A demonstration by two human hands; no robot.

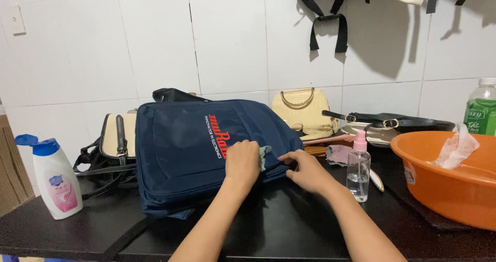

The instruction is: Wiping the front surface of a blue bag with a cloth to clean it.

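A navy blue fabric bag [181,148] with red and white lettering lies flat on the black counter [289,226]. My left hand [242,161] is closed around a small grey-green cloth [264,154] and presses it onto the bag's right side. Just to the right, my right hand [306,170] rests on the bag's right edge with fingers bent, pinning it down. Both forearms reach in from the bottom of the view.
A white lotion bottle with a blue cap [54,182] stands at the left. A small clear spray bottle with a pink top [358,166] stands right of my hand. An orange basin [454,182] holds a crumpled white tissue. Cream and black handbags line the tiled wall.
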